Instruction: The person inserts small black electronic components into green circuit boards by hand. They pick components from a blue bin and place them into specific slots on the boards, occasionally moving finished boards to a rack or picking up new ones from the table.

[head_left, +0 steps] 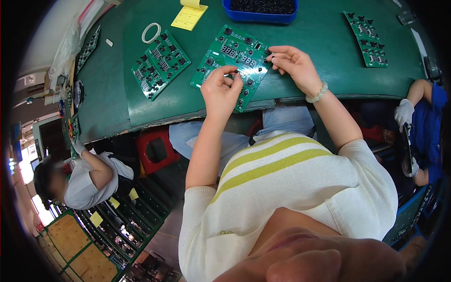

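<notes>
In front of me on the green table lies a green circuit board panel (242, 44) with digit displays and several black buttons. My left hand (221, 89) is over its near middle, thumb and forefinger pinched on a small black part (236, 71) close to the surface. At the panel's right edge, my right hand (295, 66) is closed at the fingertips, with a small black piece (268, 59) between them. Whether that piece touches the board is hard to tell. A similar panel (162, 63) lies to the left, its parts fitted.
A blue tray (263, 19) of small black parts stands at the far edge, beside a yellow note pad (190, 18). A white tape ring (151, 33) touches the left panel. More boards (369, 40) lie far right. Co-workers sit left (91, 181) and right (430, 127).
</notes>
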{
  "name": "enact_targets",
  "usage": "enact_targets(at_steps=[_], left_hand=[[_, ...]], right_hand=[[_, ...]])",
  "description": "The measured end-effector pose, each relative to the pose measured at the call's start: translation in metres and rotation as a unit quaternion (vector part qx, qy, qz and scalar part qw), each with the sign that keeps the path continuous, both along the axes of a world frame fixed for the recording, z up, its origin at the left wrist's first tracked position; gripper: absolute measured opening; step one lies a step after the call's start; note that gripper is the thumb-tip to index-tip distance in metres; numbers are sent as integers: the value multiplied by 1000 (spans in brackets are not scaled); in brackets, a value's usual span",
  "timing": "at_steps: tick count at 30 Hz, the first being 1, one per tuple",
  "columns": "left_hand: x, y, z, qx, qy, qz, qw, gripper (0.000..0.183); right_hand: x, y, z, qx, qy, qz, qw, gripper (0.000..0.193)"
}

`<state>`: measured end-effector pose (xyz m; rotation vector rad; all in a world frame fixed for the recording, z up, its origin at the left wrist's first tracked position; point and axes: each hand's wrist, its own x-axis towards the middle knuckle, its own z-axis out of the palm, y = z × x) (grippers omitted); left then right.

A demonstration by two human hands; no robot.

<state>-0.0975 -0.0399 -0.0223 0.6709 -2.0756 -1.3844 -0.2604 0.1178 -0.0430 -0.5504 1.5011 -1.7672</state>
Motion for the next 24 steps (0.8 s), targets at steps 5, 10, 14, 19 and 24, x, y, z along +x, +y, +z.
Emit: enact_targets(at_steps=[5,10,14,19,24], left_hand=[[-16,1,2,-145,-20,-18,989,17],[-24,0,-5,-215,-42,-29,975,15],[-25,-2,-4,-226,-84,-32,970,14],[-26,-7,-10,-298,-90,-25,950,14],[-28,3,-4,-353,-111,13,929,12]], right_hand=[[-14,-6,3,75,320,-36,944,11],[-21,-23,-4,28,606,-51,794,10],[-26,-24,-7,30,650,20,759,12],[-29,-25,0,42,669,50,740,17],[-32,-31,6,69,694,76,712,17]])
